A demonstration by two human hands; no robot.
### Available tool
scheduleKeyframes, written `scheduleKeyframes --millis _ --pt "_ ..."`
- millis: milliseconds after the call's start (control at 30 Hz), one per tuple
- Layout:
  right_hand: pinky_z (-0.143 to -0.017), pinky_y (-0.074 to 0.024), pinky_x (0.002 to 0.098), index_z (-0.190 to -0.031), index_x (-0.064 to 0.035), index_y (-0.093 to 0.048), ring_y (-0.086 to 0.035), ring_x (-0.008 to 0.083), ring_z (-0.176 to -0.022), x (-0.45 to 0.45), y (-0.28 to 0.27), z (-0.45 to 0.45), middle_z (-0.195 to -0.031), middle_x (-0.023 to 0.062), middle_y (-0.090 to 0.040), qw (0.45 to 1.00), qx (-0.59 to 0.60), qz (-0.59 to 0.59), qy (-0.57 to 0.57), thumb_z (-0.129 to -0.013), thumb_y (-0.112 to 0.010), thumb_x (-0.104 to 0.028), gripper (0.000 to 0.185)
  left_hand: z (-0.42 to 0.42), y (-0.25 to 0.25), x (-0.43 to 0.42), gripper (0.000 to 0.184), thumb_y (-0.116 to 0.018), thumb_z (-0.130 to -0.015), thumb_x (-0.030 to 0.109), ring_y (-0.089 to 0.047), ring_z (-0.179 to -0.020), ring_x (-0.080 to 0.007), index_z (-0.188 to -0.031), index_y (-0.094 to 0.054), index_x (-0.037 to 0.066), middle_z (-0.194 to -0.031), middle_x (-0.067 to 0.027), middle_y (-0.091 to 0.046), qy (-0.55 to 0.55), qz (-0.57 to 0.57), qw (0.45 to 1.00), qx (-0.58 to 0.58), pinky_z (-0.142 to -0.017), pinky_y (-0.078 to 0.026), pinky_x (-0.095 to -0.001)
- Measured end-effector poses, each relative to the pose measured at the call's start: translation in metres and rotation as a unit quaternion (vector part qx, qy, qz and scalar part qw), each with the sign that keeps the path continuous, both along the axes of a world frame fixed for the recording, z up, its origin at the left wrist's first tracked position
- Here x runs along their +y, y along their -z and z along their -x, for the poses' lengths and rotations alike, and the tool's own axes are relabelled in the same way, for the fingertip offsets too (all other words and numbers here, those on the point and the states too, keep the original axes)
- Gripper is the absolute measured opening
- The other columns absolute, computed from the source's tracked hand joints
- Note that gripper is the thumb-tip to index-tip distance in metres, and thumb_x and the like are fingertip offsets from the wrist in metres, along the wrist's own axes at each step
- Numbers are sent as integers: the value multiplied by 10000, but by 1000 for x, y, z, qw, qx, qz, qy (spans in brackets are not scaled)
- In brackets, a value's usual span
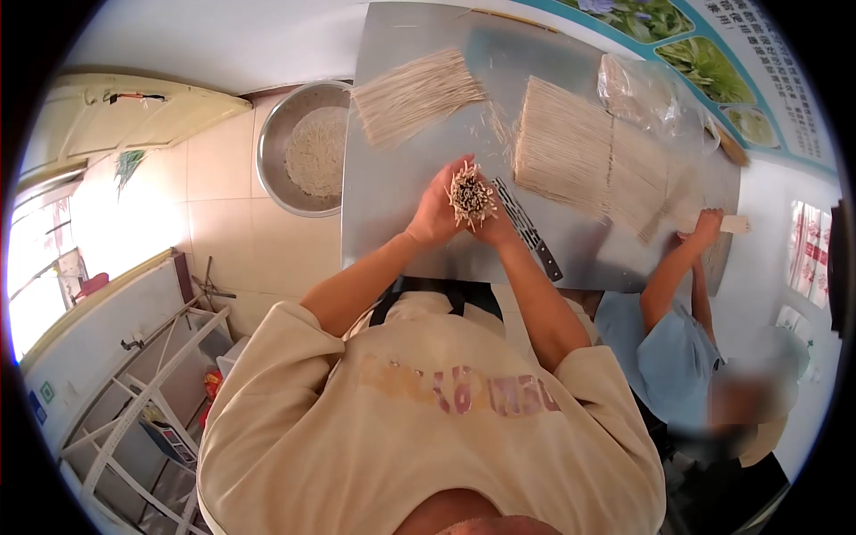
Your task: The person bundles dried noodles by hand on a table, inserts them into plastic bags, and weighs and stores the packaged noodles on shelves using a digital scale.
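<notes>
Between my two hands, near the front of the metal table (392, 178), a bundle of dry noodles (471, 194) stands with its cut ends facing up at me. My left hand (436, 209) wraps round the bundle from the left side. On its right side my right hand (496, 223) is closed against it, partly hidden by the noodle ends. Just right of my hands lies a knife (526, 230) with a slotted blade and a dark handle. Noodle sheets lie beyond, one at the back left (417, 96) and a larger stack (563, 147) to the right.
A metal bowl (275, 165) holding pale pieces is left of the table. Clear plastic bags (637, 89) lie at the back right. A co-worker in blue (655, 357) has both hands at the table's right end, by a pale strip. A brush (731, 145) is near the wall.
</notes>
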State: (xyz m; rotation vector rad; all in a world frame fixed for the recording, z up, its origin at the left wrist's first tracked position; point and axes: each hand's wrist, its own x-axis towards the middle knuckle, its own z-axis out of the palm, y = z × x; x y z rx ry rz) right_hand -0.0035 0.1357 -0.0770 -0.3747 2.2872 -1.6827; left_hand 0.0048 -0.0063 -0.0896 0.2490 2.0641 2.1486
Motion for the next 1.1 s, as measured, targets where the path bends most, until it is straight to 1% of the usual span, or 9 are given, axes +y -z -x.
scheduleKeyframes --millis 200,333,400,467,667,733,933,1033,1100 --pt "-1085 -421 422 -1344 -37 -528 -526 294 -1277 27 40 -16 -1295 139 -613 944 199 -260 -45 -835 -728 -211 574 3 -27 21 486 -769 -789 141 -631 -1076 -357 -1236 -596 61 -1131 -143 -669 -38 47 998 12 -935 -501 -408" --pt "-1066 -444 385 -1378 -11 -500 -556 273 -1247 102 107 -28 -1318 141 -603 975 154 -161 5 -930 -636 -217 512 -1 -55 30 401 -751 -713 111 -640 -903 -325 -1088 -612 88 -999 -112 -661 44 137 937 318 -815 -522 -406" --pt "-991 -484 323 -1381 10 -494 -607 226 -1136 113 47 -26 -1268 112 -621 960 -254 119 -14 -1009 -520 -340 511 -8 -68 38 212 -633 -761 113 -626 -862 -267 -957 -557 84 -861 -66 -593 76 207 857 466 -827 -513 -391" --pt "-940 -510 298 -1401 23 -478 -630 196 -1070 119 4 -14 -1249 89 -629 751 -586 301 50 -1040 -464 -465 607 -7 -61 41 133 -605 -794 129 -607 -865 -254 -906 -542 92 -855 -55 -590 167 260 778 547 -863 -492 -376" --pt "-900 -547 344 -1443 -24 -457 -643 207 -1073 66 -20 17 -1291 121 -623 764 -581 264 -96 -990 -516 -561 705 0 -48 20 108 -620 -802 162 -593 -910 -238 -841 -528 118 -893 -46 -600 296 347 625 634 -900 -463 -352" --pt "-871 -549 334 -1465 -53 -443 -652 188 -1005 44 -13 36 -1182 97 -658 775 -565 264 -107 -962 -628 -438 660 4 -56 7 111 -626 -801 167 -582 -976 -234 -853 -540 121 -923 -36 -601 332 364 610 620 -932 -455 -359" --pt "-791 -542 306 -1196 -41 -618 -641 135 -807 -7 -30 57 -944 54 -656 824 -511 223 -100 -819 -757 -111 408 -8 -118 -50 358 -678 -766 97 -541 -1204 -275 -1120 -628 120 -1175 -93 -632 263 430 680 533 -1028 -443 -381" --pt "-736 -535 308 -1038 -9 -670 -644 142 -816 -17 -43 51 -913 52 -669 922 -298 243 -50 -757 -806 -120 331 -11 -126 -81 468 -773 -769 130 -548 -1229 -278 -1205 -606 100 -1227 -102 -618 253 522 779 237 -1042 -452 -393" --pt "-749 -534 314 -1048 -4 -671 -646 148 -841 -21 -39 43 -928 59 -677 937 -260 228 -43 -762 -807 -128 340 2 -119 -85 630 -874 -736 219 -568 -1220 -258 -1278 -582 84 -1269 -93 -606 -33 245 969 18 -1027 -471 -392"
